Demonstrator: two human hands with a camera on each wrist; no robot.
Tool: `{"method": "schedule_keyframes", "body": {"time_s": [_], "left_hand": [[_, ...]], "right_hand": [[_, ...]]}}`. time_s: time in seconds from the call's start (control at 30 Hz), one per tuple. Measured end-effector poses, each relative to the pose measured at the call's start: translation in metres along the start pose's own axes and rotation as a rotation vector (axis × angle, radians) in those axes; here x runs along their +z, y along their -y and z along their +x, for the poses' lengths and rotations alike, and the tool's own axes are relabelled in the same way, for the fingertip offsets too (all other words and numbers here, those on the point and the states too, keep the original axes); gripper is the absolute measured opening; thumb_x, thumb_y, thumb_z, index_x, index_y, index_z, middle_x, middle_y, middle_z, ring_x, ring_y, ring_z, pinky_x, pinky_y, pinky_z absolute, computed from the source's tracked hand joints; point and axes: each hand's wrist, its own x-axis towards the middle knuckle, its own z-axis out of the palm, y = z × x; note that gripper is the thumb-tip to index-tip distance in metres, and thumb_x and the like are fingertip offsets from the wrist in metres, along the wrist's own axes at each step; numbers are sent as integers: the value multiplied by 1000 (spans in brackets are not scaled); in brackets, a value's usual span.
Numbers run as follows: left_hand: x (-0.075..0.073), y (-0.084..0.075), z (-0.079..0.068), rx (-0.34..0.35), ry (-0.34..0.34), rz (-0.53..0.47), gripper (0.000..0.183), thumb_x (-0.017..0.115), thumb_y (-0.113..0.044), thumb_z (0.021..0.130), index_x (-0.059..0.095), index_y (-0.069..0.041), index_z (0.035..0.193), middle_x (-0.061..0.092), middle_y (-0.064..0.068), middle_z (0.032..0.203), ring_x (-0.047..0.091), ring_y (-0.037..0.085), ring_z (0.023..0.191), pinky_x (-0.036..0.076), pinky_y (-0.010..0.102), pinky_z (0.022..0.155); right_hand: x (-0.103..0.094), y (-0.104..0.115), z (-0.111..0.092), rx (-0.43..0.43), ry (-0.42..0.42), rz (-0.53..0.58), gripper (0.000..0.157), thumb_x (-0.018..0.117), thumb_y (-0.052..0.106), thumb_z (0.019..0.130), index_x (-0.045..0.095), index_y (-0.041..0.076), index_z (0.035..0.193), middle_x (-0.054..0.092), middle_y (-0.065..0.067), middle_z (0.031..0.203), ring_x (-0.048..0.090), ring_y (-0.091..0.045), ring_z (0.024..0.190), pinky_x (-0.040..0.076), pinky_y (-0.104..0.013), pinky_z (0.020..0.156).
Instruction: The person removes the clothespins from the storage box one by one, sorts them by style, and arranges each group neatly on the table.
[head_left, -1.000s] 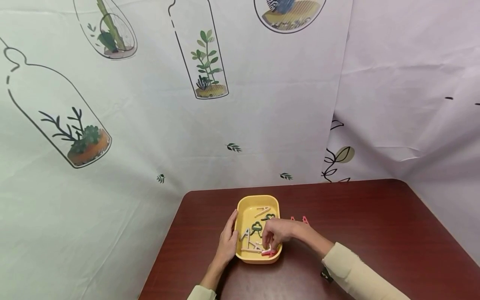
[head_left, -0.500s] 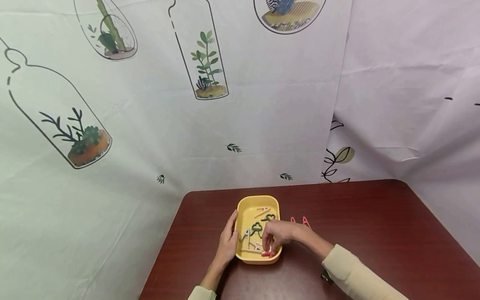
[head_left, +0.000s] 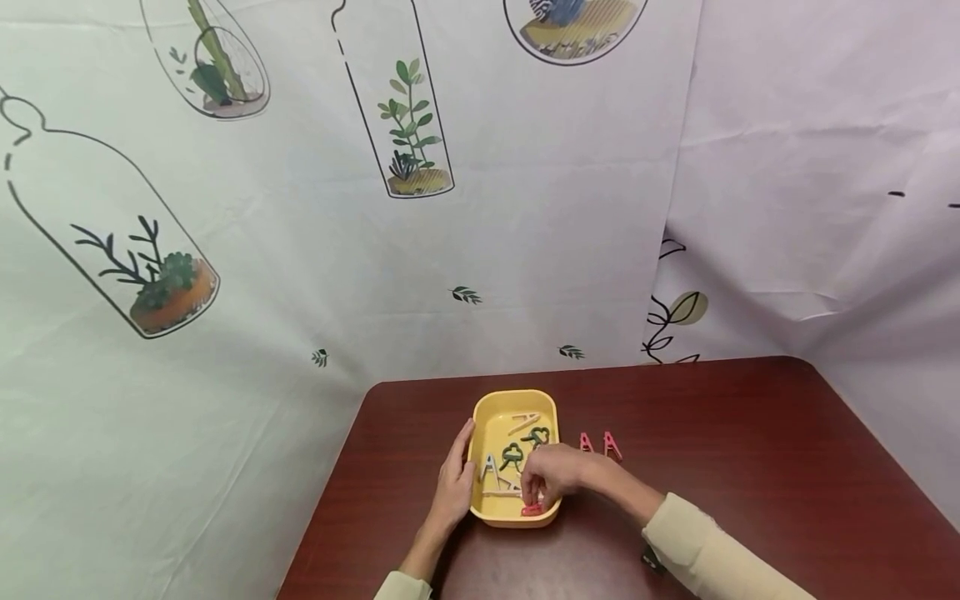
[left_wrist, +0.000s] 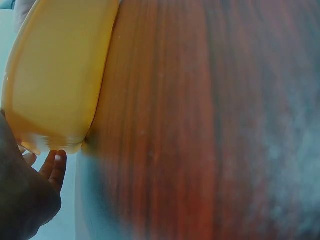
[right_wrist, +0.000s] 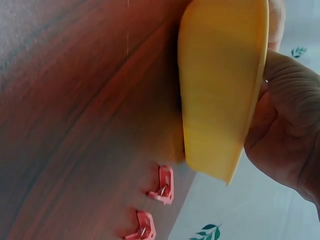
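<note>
A yellow tray (head_left: 497, 433) with rounded corners holds several clothespins and two dark green shaped clips (head_left: 512, 455). Inside it, a white clothespin (head_left: 490, 468) and a beige clothespin (head_left: 501, 493) lie to the left, another beige clothespin (head_left: 525, 422) toward the far end. My right hand (head_left: 557, 468) reaches over the tray's right side, fingers bent down, and pinches a red clothespin (head_left: 531, 510) near the front right corner; the fingers partly hide it. My left hand (head_left: 452, 481) rests along the outer left wall, its fingers extended against the tray, as the left wrist view also shows.
Two red clothespins (head_left: 612, 447) stand on the brown table (head_left: 720, 433) right of the tray, just beyond the right forearm. A dark clip (head_left: 651, 558) lies partly hidden by the right sleeve. A printed cloth backdrop (head_left: 540, 267) rises behind the table's far edge.
The right hand has shifted slightly left in the tray, and the red clothespin at its fingertips has moved left with it. The white clothespin has turned a little. The left hand stays in place.
</note>
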Motion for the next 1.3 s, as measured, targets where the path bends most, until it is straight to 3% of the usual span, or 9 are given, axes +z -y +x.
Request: {"method": "schedule_keyframes", "body": {"time_s": [0.1, 0.23, 0.43, 0.57, 0.67, 0.87, 1.03, 1.27, 1.3], "left_hand": [[0, 1, 0, 7, -1, -2, 69, 46, 19, 96, 41, -2, 162, 39, 17, 168, 36, 34, 153, 24, 13, 115], [1, 3, 1, 12, 5, -9, 69, 45, 19, 97, 41, -4, 162, 39, 16, 168, 36, 33, 153, 26, 14, 114], [2, 5, 1, 24, 0, -18, 70, 46, 19, 97, 43, -5, 162, 39, 16, 167, 37, 34, 153, 26, 13, 114], [2, 6, 2, 43, -4, -5, 69, 46, 20, 96, 43, -3, 161, 40, 16, 167, 37, 35, 153, 24, 13, 115], [1, 6, 2, 38, -2, 8, 68, 47, 19, 97, 43, -3, 161, 40, 15, 167, 36, 34, 153, 23, 14, 115], [0, 5, 1, 14, -3, 5, 68, 48, 18, 97, 43, -4, 161, 41, 13, 167, 37, 33, 153, 25, 14, 114], [3, 2, 1, 3, -27, 7, 67, 47, 21, 96, 44, -1, 160, 41, 18, 166, 38, 36, 152, 22, 11, 113], [0, -28, -1, -10, -38, -19, 62, 45, 22, 95, 43, 10, 156, 41, 30, 162, 37, 46, 150, 23, 14, 115], [-1, -27, -2, -9, -30, -17, 62, 45, 21, 95, 43, 8, 156, 41, 29, 162, 37, 45, 151, 24, 15, 115]], "right_hand": [[3, 2, 3, 0, -25, -107, 22, 92, 5, 74, 79, 22, 78, 67, 20, 70, 57, 8, 67, 46, -15, 65], [6, 1, 6, 34, -42, -108, 28, 90, 4, 71, 76, 27, 76, 65, 25, 68, 57, 10, 65, 46, -17, 66], [6, -6, 8, 22, -61, 115, 23, 90, 3, 80, 79, 23, 85, 71, 22, 75, 65, 9, 70, 52, -18, 72], [2, -10, 9, -54, -66, 293, 15, 89, 3, 83, 82, 14, 91, 76, 13, 82, 71, 4, 76, 57, -19, 74], [1, -13, 9, -131, -57, 366, 13, 86, 0, 85, 83, 7, 96, 78, 8, 87, 73, 1, 81, 59, -22, 76], [0, -18, 10, -232, -66, 439, 14, 82, -4, 88, 82, 0, 101, 80, 1, 92, 73, -2, 84, 61, -28, 76], [1, -21, 10, -241, -91, 492, 15, 79, -6, 90, 82, -1, 105, 80, -1, 96, 73, -2, 88, 60, -27, 80], [-1, -23, 9, -237, -161, 567, 16, 77, -4, 92, 80, -4, 108, 81, -9, 98, 71, -6, 86, 58, -24, 77], [0, -24, 9, -238, -170, 570, 16, 77, -4, 93, 80, -4, 108, 81, -10, 98, 70, -6, 85, 57, -24, 77]]}}
